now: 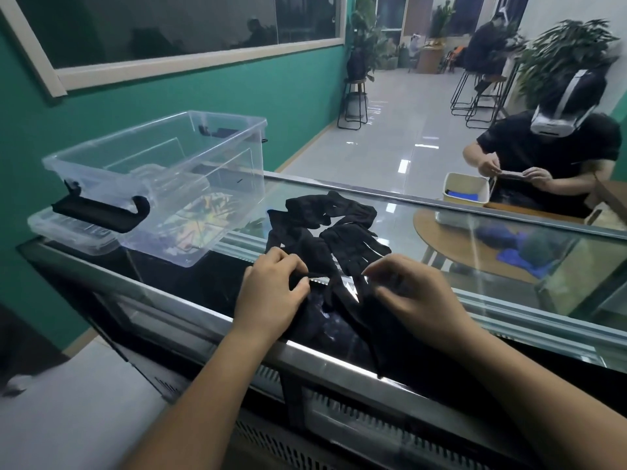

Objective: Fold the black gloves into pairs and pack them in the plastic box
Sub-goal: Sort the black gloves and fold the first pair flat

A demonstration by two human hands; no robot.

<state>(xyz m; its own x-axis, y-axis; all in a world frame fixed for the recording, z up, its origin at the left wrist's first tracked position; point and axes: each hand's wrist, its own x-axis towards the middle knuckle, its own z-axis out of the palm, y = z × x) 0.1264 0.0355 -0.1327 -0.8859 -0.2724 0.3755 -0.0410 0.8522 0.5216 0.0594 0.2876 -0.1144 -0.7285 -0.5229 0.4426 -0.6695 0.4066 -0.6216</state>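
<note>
While left hand [271, 290], right hand [414, 296] pinch gloves [325, 213], plastic box [234, 171] open beside

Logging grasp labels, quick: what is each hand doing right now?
Left hand: closed, gripping a black glove.
Right hand: closed, pinching black glove fabric; which glove is unclear.

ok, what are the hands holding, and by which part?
A black glove, pinched by both: left hand and right hand each grip its far edge. Cuff or finger end cannot be told.
</note>
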